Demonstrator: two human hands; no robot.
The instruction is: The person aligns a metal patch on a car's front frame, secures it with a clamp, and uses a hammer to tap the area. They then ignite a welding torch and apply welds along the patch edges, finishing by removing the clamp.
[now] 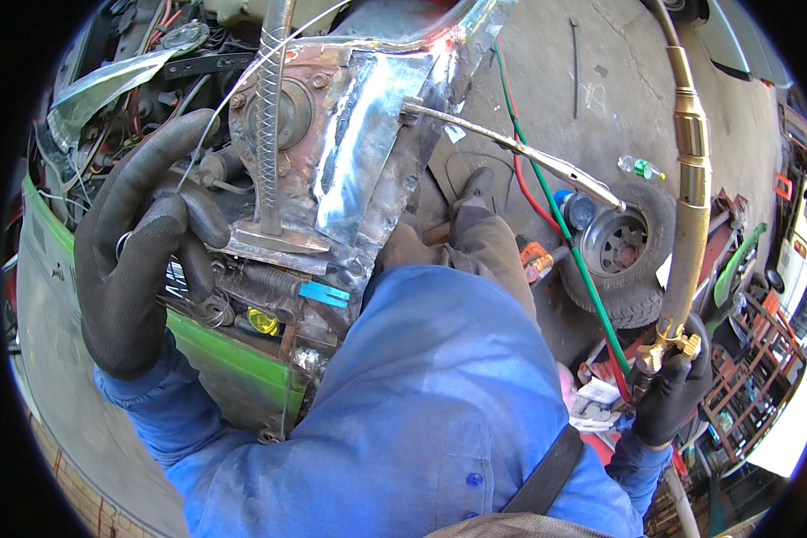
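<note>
A thin filler wire [242, 85] is pinched between the curled, dark-gloved fingers of the left hand [143, 242]; it arcs up and away from the fingertips toward the top of the shiny metal patch [359, 134] on the rusty panel [287, 108]. The brass-bodied gas torch [690, 179] is gripped at its valve end by the clenched fingers of the right hand [677, 386], with red and green hoses [583, 269] trailing below that grip. Well beyond both sets of fingers, the torch's long nozzle [511, 143] is laid against the patch's right edge. A bright seam is already seen along the upper edge of the patch; the lower edges look unjoined, so roughly half of the joining is judged left.
</note>
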